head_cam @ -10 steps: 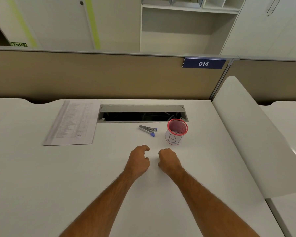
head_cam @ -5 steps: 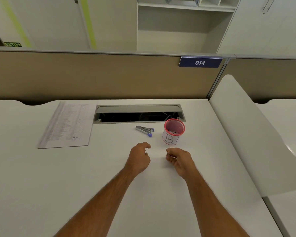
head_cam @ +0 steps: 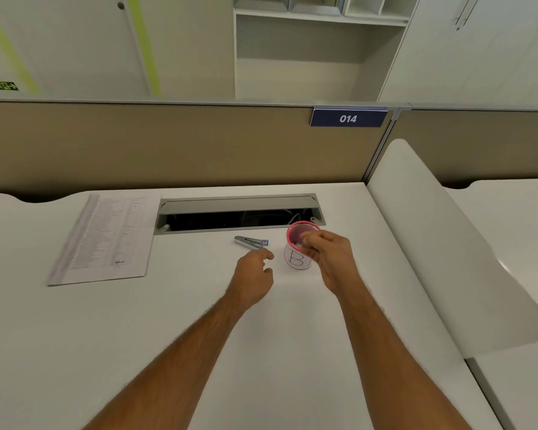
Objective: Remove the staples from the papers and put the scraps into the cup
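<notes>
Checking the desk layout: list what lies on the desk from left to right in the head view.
Papers → staple remover → left hand → cup → right hand, its fingertips over the cup's rim.

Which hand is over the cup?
The right hand. Its fingertips are bunched above the pink-rimmed cup, while the left hand stays lower on the desk, nearer the staple remover.

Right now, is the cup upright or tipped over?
Upright: the cup stands on its base on the desk, its pink rim facing up.
</notes>
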### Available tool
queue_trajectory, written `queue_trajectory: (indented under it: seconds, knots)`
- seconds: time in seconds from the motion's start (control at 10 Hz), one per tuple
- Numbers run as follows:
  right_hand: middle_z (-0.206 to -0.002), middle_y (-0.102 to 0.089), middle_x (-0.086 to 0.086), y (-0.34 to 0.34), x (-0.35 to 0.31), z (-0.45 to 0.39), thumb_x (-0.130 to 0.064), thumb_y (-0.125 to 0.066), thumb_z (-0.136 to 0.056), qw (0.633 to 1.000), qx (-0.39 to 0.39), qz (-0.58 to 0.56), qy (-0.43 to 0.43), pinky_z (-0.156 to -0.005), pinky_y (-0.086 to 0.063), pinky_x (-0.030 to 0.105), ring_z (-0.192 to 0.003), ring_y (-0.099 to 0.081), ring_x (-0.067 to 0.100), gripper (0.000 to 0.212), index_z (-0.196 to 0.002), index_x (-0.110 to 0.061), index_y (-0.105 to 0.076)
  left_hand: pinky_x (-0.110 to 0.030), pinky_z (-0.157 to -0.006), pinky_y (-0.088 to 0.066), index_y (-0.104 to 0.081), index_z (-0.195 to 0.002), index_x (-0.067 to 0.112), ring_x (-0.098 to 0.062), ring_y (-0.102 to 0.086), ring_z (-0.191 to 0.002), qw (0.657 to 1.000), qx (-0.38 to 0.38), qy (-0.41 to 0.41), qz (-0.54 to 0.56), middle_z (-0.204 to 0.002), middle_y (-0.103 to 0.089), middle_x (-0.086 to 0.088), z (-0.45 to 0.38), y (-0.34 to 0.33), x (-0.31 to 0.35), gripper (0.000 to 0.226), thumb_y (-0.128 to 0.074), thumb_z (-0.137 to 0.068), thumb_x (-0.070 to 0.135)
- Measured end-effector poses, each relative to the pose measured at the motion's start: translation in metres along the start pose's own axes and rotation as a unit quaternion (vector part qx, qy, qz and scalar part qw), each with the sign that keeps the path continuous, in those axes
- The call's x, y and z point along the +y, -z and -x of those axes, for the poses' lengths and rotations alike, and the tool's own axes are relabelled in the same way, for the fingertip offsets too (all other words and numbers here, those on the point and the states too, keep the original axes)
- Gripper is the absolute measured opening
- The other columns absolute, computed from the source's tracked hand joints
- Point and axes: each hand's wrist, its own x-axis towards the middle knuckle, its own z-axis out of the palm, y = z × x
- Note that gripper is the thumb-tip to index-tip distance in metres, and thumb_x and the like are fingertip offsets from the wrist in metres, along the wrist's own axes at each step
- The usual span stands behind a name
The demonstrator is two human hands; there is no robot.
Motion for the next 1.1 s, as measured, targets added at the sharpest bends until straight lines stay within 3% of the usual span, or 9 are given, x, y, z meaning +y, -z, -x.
queue_trajectory:
  seconds: [0.2,0.4,0.6,0.8,0.9,1.1]
  knots:
    - [-0.083,-0.073,0.000,-0.002,-0.008,-0.034,-0.018,-0.068,-0.084,0.964,0.079,0.243,0.071,-0.073,-0.061,0.031,-0.081,-0.069,0.019,0.007,-0.081,-0.020,-0.074,-0.021,-0.092,-0.044,-0.061,-0.130,0.014,-0.020,-0.060,-0.122,1.000,0.011,0.002,0.010,-0.137,-0.061,-0.005,-0.014,-0.002,0.008,0.037,-0.061,-0.095,0.002]
    - [-0.102,-0.072,0.005,-0.005,-0.008,-0.049,-0.021,-0.062,-0.095,0.926,0.084,0.354,0.097,-0.081,-0.056,0.032,-0.085,-0.060,0.016,0.018,-0.104,-0.013,-0.075,-0.023,-0.095,-0.048,-0.062,-0.129,0.012,-0.022,-0.062,-0.117,1.000,0.018,0.004,0.000,-0.136,-0.062,-0.008,-0.021,0.003,0.000,0.035,-0.054,-0.097,-0.002]
    - [-0.107,-0.073,0.007,-0.007,-0.010,-0.044,-0.020,-0.062,-0.095,0.916,0.089,0.374,0.112,-0.083,-0.056,0.033,-0.089,-0.058,0.016,0.019,-0.107,-0.012,-0.074,-0.022,-0.094,-0.050,-0.058,-0.137,0.011,-0.022,-0.062,-0.114,1.000,0.023,0.015,-0.001,-0.140,-0.060,-0.009,-0.024,0.009,-0.002,0.041,-0.055,-0.097,-0.001]
    - [-0.113,-0.071,0.008,-0.019,-0.012,-0.019,-0.019,-0.062,-0.095,0.910,0.086,0.384,0.131,-0.089,-0.054,0.033,-0.097,-0.060,0.017,0.021,-0.112,-0.011,-0.072,-0.014,-0.081,-0.043,-0.065,-0.126,0.015,-0.015,-0.062,-0.102,0.999,0.047,-0.005,-0.009,-0.132,-0.065,-0.007,-0.004,0.017,-0.010,0.035,-0.049,-0.098,-0.001]
    - [-0.107,-0.070,0.008,-0.028,-0.012,0.000,-0.020,-0.063,-0.095,0.907,0.079,0.378,0.165,-0.080,-0.049,0.026,-0.091,-0.057,0.015,0.019,-0.111,-0.011,-0.070,-0.013,-0.086,-0.039,-0.063,-0.128,0.015,-0.016,-0.061,-0.112,0.999,0.046,-0.004,-0.006,-0.133,-0.064,-0.005,0.008,0.022,-0.013,0.035,-0.051,-0.099,0.001]
    - [-0.095,-0.067,0.003,-0.043,-0.008,0.030,-0.014,-0.068,-0.092,0.908,0.069,0.374,0.177,-0.078,-0.047,0.023,-0.084,-0.058,0.013,0.017,-0.109,-0.011,-0.069,-0.016,-0.093,-0.041,-0.063,-0.126,0.012,-0.019,-0.060,-0.118,0.998,0.046,-0.025,0.020,-0.133,-0.063,-0.005,0.035,0.038,-0.022,0.033,-0.051,-0.098,0.002]
